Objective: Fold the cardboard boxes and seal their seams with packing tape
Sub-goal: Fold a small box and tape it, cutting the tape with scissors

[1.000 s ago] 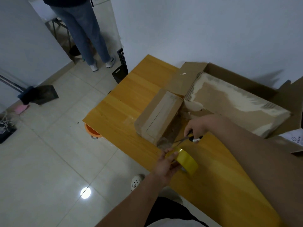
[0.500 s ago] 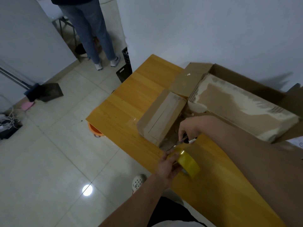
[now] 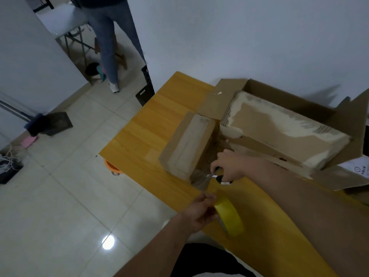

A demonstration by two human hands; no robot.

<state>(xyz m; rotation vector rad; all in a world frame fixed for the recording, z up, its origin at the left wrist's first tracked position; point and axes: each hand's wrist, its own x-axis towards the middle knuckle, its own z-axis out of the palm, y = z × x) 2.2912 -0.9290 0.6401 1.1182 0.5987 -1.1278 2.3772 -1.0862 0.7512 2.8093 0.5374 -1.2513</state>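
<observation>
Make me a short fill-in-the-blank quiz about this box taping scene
1. The left hand holds a roll of ____ tape.
2. The right hand holds ____ at the stretched tape strip.
3. The small box sits on a ____ table.

Missing words: yellow; scissors; wooden

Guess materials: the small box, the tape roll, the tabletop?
Small box: matte brown cardboard, creased edges, a paler strip along its top seam. Tape roll in the left hand: glossy translucent yellow plastic film, probably. Tabletop: wood-look planks with visible grain and a smooth sheen; solid or laminate, can't tell.
</observation>
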